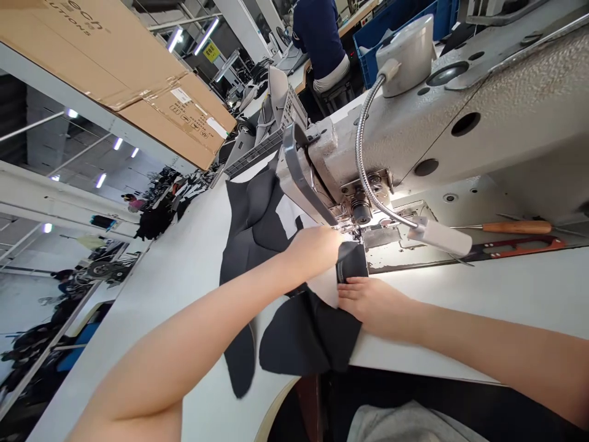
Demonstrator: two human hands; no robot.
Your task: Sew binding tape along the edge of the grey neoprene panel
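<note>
A dark grey fabric piece (257,221) lies across the white sewing table (184,264) and runs under the head of a grey sewing machine (483,123). My left hand (317,245) rests on the fabric right beside the needle area (354,232), fingers curled and pressing the cloth. Just in front of the needle, my right hand (372,301) lies on the fabric's folded edge (352,261), fingers held together and flat. A lower flap of the fabric (308,337) hangs over the table's front edge.
A gooseneck lamp (437,236) lights the needle plate. An awl with a wooden handle (515,227) and red thread snips (519,245) lie on the machine bed at the right. Cardboard boxes (138,80) sit overhead at the left. Another person in dark blue (317,37) sits beyond the machine.
</note>
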